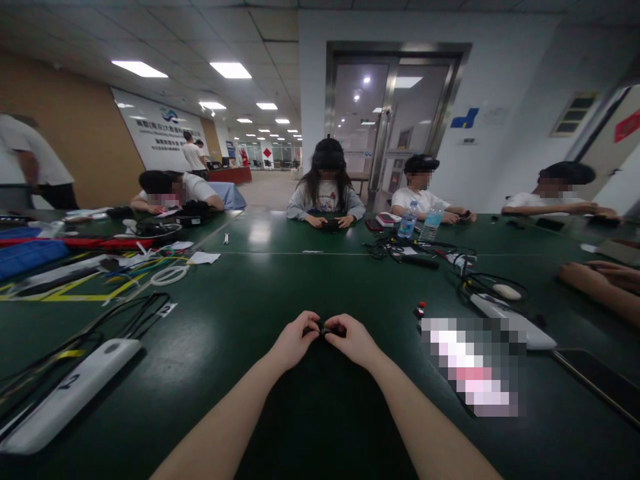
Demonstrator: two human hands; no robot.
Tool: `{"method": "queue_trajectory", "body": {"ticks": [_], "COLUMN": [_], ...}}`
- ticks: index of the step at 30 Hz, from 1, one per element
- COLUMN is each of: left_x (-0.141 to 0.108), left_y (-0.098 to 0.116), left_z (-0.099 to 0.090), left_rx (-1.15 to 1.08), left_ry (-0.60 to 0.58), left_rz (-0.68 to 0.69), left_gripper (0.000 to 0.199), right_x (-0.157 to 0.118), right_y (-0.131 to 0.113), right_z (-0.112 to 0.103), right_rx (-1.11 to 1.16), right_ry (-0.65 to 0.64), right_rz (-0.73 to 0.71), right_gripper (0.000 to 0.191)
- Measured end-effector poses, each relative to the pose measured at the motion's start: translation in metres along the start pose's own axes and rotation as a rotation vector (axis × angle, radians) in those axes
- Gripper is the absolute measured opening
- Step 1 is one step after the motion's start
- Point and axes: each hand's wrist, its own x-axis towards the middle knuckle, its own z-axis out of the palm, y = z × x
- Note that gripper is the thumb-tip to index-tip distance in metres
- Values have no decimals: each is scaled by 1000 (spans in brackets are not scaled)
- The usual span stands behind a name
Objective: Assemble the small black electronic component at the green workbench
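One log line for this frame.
left hand: pinching small dark item | right hand: likewise, same item or another unclear | green table: below | white power strip: left

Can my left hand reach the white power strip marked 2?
Probably yes: only green tabletop shows between the left hand and the power strip, though that hand holds a dark object.

A big office
It has flat, bright white ceiling lights [231, 71], a wide white wall sign [159, 130] with a blue logo [169, 115], tall glass doors [361, 100] in a silver metal frame [400, 50], and a big, shiny green table [260, 287].
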Motion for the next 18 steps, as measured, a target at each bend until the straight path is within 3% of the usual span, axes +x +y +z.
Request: {"method": "queue_trajectory", "body": {"ticks": [4, 10, 18], "left_x": [0, -1, -1], "left_y": [3, 6, -4], "left_z": [-1, -3, -3], "left_rx": [14, 19, -61], "left_ry": [-2, -7, -34], "left_rz": [-25, -32, 31], "left_gripper": [25, 28, 32], "right_x": [1, 6, 13], "right_y": [-1, 6, 26], "right_z": [2, -4, -21], "right_rx": [116, 714, 994], "right_ry": [31, 234, 419], "right_rz": [24, 130, 191], "right_gripper": [20, 24, 29]}}
